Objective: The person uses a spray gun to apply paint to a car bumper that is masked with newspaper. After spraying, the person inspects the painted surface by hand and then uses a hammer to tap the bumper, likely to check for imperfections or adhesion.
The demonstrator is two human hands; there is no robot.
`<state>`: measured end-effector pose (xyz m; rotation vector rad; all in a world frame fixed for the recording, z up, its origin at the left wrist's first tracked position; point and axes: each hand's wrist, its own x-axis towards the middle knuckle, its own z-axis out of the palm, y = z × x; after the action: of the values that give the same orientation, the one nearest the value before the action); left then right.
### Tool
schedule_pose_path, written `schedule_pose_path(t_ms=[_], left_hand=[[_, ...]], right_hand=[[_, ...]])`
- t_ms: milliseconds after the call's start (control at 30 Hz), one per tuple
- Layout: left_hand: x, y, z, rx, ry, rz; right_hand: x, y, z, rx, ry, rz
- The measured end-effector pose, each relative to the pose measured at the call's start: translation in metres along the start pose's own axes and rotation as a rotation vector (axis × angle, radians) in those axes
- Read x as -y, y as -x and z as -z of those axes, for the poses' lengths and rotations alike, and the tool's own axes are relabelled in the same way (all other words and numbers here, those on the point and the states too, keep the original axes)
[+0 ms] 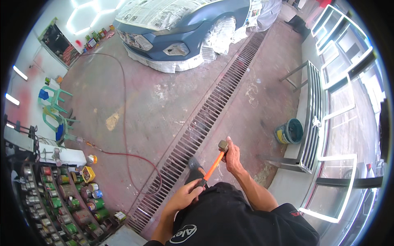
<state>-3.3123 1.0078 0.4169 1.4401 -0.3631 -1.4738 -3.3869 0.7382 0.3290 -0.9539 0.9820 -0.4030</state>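
Observation:
A hammer (213, 167) with an orange shaft, a dark grip and a blocky metal head slants across the front of my body. Its grip end is in my left hand (186, 196), fingers closed round it. My right hand (233, 155) is up by the head, closed on the hammer there, with one digit pointing upward; its other fingers are partly hidden. Below the shaft, a dark shoe (194, 163) shows over the floor grate.
A long metal floor grate (205, 127) runs diagonally toward a blue car (197, 39) masked with newspaper. A red hose (124, 102) loops over the floor. A bucket (292, 132) stands by a metal bench (311, 119) at right. Paint cans (96, 203) and green chairs (55, 100) line the left.

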Motion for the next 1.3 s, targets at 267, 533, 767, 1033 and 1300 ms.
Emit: schedule_pose_path(t_ms=[267,533,767,1033,1300], left_hand=[[-0.153,-0.119,0.077,-0.117,0.133,-0.082],[-0.244,-0.302,0.216,-0.413,-0.235,-0.267],[-0.361,-0.430,0.324,-0.602,-0.627,-0.139],[-0.463,-0.520,0.421,-0.496,-0.691,-0.027],[-0.532,-0.618,0.576,-0.044,-0.841,-0.264]], right_hand=[[0.127,-0.147,-0.141,0.031,-0.212,0.036],[0.168,-0.318,-0.249,0.329,-0.317,-0.201],[0.217,-0.460,-0.351,0.366,-0.103,-0.175],[0.250,-0.582,-0.448,0.090,-0.306,-0.356],[0.253,-0.692,-0.550,-0.351,-0.512,-0.121]])
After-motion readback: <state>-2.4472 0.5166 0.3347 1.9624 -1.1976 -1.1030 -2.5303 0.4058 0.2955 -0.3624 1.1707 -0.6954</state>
